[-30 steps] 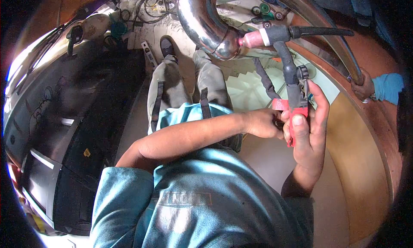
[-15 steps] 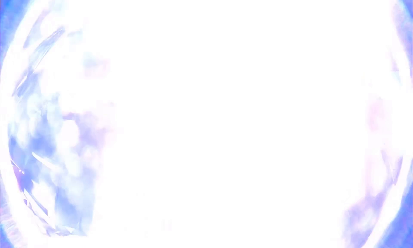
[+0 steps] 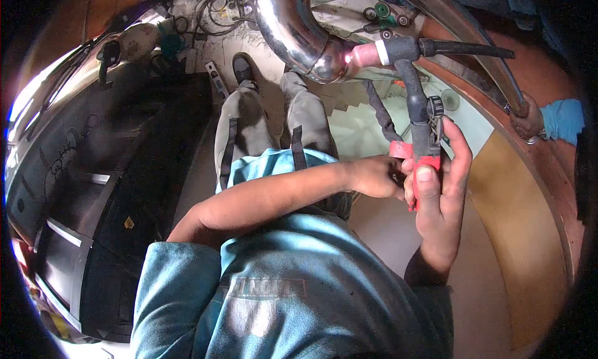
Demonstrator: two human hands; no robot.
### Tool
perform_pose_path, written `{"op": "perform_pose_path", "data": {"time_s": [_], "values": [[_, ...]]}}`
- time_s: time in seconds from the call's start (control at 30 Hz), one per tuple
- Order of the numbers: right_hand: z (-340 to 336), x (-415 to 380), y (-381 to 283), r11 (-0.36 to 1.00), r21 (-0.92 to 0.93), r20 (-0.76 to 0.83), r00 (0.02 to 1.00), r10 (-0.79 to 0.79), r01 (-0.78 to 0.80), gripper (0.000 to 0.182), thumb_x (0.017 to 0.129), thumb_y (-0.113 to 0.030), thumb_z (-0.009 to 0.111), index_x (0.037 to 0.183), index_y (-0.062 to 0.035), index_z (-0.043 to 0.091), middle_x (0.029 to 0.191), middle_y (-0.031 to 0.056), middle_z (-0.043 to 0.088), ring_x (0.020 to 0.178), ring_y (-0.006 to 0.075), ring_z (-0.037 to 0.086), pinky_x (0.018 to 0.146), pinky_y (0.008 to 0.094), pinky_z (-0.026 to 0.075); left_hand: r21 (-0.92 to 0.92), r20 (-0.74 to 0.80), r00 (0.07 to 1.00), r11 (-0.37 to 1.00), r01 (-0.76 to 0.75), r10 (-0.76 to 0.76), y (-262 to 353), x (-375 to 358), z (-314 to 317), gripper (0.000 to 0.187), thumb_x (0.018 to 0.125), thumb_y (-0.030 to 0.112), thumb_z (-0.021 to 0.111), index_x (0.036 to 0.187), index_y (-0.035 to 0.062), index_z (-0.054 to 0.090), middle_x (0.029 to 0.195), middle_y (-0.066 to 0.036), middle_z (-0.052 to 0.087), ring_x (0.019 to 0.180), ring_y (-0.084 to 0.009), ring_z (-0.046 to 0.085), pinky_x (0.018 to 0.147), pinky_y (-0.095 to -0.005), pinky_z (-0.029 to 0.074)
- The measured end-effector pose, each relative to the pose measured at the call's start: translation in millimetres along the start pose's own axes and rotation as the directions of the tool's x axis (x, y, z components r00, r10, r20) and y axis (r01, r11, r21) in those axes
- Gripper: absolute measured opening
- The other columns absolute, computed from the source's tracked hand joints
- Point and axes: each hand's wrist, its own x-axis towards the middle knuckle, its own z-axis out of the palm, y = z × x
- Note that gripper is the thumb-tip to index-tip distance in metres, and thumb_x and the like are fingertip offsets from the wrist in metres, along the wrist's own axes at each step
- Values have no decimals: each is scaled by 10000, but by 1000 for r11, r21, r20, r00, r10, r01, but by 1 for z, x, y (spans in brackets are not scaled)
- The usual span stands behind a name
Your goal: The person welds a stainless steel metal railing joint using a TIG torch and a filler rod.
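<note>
My right hand (image 3: 439,194) grips a welding torch (image 3: 426,134) by its red lower handle, with the thumb over the front. My left hand (image 3: 377,175) reaches across my body, its curled fingers against the left side of that red handle; part of its grip is hidden. The torch stands upright, and its pink nozzle (image 3: 366,55) points left at the end of a shiny curved metal pipe (image 3: 299,38). A small bright glow shows where nozzle and pipe meet. Left of the torch, a dark sleeved cable (image 3: 381,113) runs down to a red band (image 3: 400,149).
At the right, another person's hand (image 3: 529,117) in a blue sleeve holds a curved tube (image 3: 486,44). Dark cabinets or panels (image 3: 124,215) stand at the left. Coiled cables (image 3: 218,13) and small round wheels (image 3: 381,11) lie at the top. A level (image 3: 216,80) lies near my shoe.
The earlier view was almost wholly washed out in white glare. Now the hands, torch and pipe show clearly; whether they moved cannot be told.
</note>
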Motion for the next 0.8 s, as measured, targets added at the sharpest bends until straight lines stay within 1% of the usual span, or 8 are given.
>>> {"op": "perform_pose_path", "data": {"time_s": [0.13, 0.23, 0.33, 0.43, 0.53, 0.63, 0.73, 0.8], "values": [[3, -1, 2, 1000, 14, -15, 1000, -17, 18, 587, 1011, -273, 504, 1488, -84, 220, 918, 72, 578, 610, 52, 453, 539, 209, 401, -48, 21, 999, 998, -36, 37, -4, 1, -1, 381, 791, 216, 723, 1123, 40, 661, 1083, -122, 687, 1050, -223, 618, 968, -347, 456], [3, -1, 2, 1000, 18, -30, 1000, -5, 6, 597, 1008, -294, 515, 1486, -85, 225, 913, 72, 580, 601, 52, 454, 534, 208, 399, -17, 7, 1000, 1000, -19, 19, -8, 3, 0, 425, 781, 222, 733, 1154, 38, 645, 1096, -120, 683, 1058, -224, 615, 972, -345, 457], [2, -1, 4, 1000, 27, -50, 999, 2, 0, 632, 991, -264, 528, 1496, -66, 204, 889, 72, 592, 570, 55, 462, 518, 201, 401, -49, 11, 998, 997, -54, 55, -12, 6, 1, 457, 774, 235, 739, 1174, 38, 637, 1115, -120, 677, 1068, -229, 615, 983, -352, 453], [0, -1, 3, 1000, 21, -33, 999, -7, 8, 602, 1005, -303, 521, 1486, -91, 226, 910, 71, 580, 590, 52, 452, 528, 207, 394, 19, 21, 1000, 1000, -3, 2, -1, 1, 0, 480, 773, 242, 737, 1188, 27, 627, 1133, -131, 671, 1076, -236, 614, 990, -358, 450], [0, -2, 4, 1000, 29, -41, 999, -7, 8, 598, 1006, -298, 520, 1486, -93, 228, 911, 71, 580, 591, 52, 453, 526, 208, 394, -2, 13, 1000, 1000, -1, 1, -1, 2, 2, 479, 779, 249, 730, 1186, 19, 626, 1136, -142, 669, 1085, -239, 612, 989, -356, 452], [0, -3, 3, 999, 37, -50, 999, 4, -2, 591, 1007, -287, 519, 1485, -94, 232, 909, 71, 580, 594, 52, 455, 527, 209, 394, 13, 39, 998, 999, -39, 38, -7, 5, 2, 481, 788, 264, 727, 1189, 20, 625, 1138, -141, 669, 1089, -238, 610, 986, -349, 454], [-2, -3, 4, 999, 32, -37, 999, -15, 16, 579, 1009, -273, 511, 1486, -97, 233, 921, 75, 586, 597, 53, 456, 532, 207, 396, 13, 63, 998, 1000, 8, -8, -4, 5, 1, 447, 807, 242, 703, 1191, 26, 628, 1128, -139, 672, 1088, -229, 609, 989, -353, 452], [-1, -3, 4, 1000, 7, -50, 999, -6, 7, 584, 1011, -262, 503, 1490, -86, 220, 920, 79, 591, 587, 55, 458, 529, 208, 399, -82, 116, 991, 995, -63, 73, -12, 10, 1, 388, 812, 219, 688, 1152, 36, 650, 1119, -128, 674, 1094, -234, 607, 995, -354, 446]]}}
